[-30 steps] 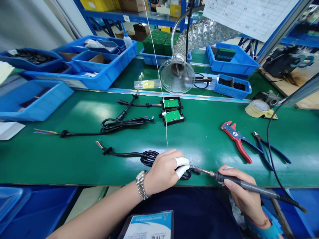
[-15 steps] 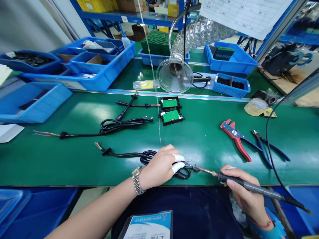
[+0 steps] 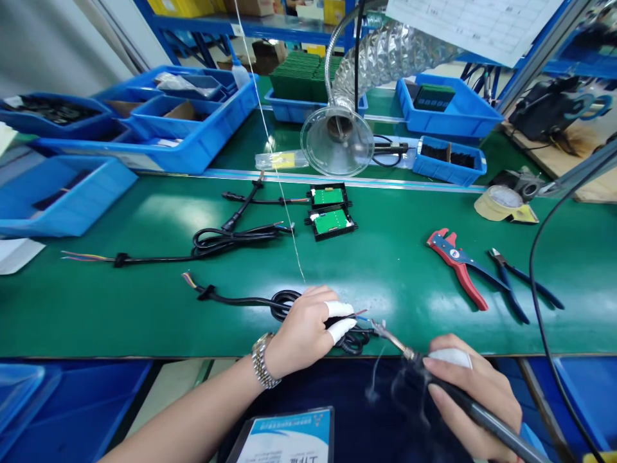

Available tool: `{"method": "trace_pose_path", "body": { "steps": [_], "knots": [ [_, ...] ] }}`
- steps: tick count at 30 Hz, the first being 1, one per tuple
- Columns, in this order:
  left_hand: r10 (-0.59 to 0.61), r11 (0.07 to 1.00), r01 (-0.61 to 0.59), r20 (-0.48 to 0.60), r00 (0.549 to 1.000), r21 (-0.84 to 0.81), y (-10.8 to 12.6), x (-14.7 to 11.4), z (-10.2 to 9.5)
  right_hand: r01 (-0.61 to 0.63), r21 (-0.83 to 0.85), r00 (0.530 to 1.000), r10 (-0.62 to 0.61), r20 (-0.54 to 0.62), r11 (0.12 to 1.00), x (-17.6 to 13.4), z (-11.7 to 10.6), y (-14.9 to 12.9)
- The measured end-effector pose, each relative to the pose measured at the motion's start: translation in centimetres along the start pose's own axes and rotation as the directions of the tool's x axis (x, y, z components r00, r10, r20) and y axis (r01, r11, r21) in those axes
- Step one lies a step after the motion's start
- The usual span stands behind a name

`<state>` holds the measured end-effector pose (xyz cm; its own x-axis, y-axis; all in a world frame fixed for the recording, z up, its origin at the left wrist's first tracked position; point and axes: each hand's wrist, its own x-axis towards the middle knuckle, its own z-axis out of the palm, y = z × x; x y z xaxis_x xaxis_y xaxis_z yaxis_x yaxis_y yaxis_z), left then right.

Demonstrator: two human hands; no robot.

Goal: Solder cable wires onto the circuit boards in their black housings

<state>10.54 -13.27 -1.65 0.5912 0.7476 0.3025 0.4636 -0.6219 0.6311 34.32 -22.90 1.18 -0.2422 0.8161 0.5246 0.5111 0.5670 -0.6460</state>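
Slim black soldering iron (image 3: 463, 399): angled steeper, finger-clamped in my right hand (image 3: 482, 386).
Round black cable (image 3: 343, 317): my left hand (image 3: 308, 325) pinches it, likely steadying thin coloured wires (image 3: 362, 319) beyond the fingertips.

And here at the bottom edge, the badge card (image 3: 277, 447) gives us the biggest lettering: large dark characters, sliced by the frame, the first looking like 工, the others too cut off to be sure. Above them, a row of small white characters runs along its blue band (image 3: 284, 423), too fine to read, with a little red emblem (image 3: 318, 419) at the right end. Up top, the paper sheet (image 3: 486, 26) shows a ruled grid with tiny print, illegible. Over on the red-handled pliers (image 3: 465, 280), a round white mark (image 3: 454, 254), its lettering too small. And the shelf (image 3: 284, 27) carries a white tag (image 3: 238, 30), unreadable.
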Motion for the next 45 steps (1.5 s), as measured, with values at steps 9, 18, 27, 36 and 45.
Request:
{"method": "trace_pose_path", "body": {
  "steps": [9,18,27,36,45],
  "knots": [
    [-0.014,1.000,0.014,0.014,1.000,0.000,0.0,-0.1,0.0,0.023,-0.046,1.000,-0.023,0.000,0.999,0.1,0.3,-0.1],
    [-0.127,0.992,0.127,0.116,0.985,0.010,0.3,0.5,-0.2,-0.033,-0.014,0.999,0.033,-0.015,0.999,-0.3,-0.5,0.5],
    [-0.121,0.986,0.075,0.324,0.938,0.152,0.5,1.3,-0.4,0.006,-0.026,1.000,-0.007,-0.011,1.000,-0.2,-0.2,1.1],
    [-0.144,0.987,0.103,0.392,0.909,0.122,0.4,1.7,-0.8,0.091,-0.067,0.996,-0.090,0.025,0.994,0.6,0.5,1.2],
    [-0.141,0.988,0.105,0.402,0.905,0.110,0.3,1.7,-0.8,0.115,-0.076,0.993,-0.113,0.032,0.990,0.9,0.9,0.9]
  ]
}}
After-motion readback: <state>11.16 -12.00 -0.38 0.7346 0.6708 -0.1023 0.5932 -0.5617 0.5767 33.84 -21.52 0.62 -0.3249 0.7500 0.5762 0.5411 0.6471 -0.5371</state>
